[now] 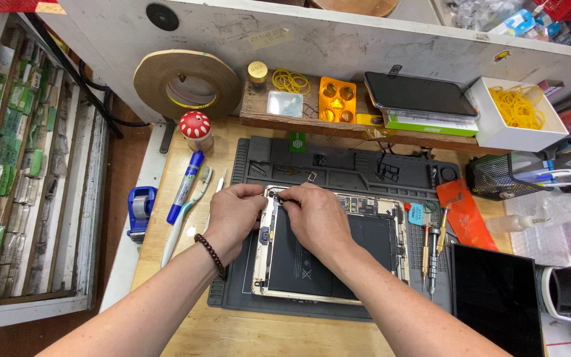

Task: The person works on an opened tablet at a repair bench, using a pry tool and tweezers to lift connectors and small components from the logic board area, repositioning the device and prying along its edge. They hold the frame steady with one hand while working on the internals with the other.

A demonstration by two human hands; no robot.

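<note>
The opened tablet on the mat may lose a small part, because both hands, left hand and right hand, pinch something tiny at its top edge and could slip.

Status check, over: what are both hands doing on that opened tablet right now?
Left hand and right hand both pinching at the top left edge of the opened tablet. Tablet flat on grey work mat. Screwdrivers alongside, clear of the hands.

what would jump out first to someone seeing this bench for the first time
Centre stage is the opened tablet on the grey work mat, with the left hand and right hand meeting at its top left corner. Behind, a big roll of tape leans against the white board, a red spotted mushroom-shaped bottle just below it. A white box of yellow rubber bands sits on the right.
</note>
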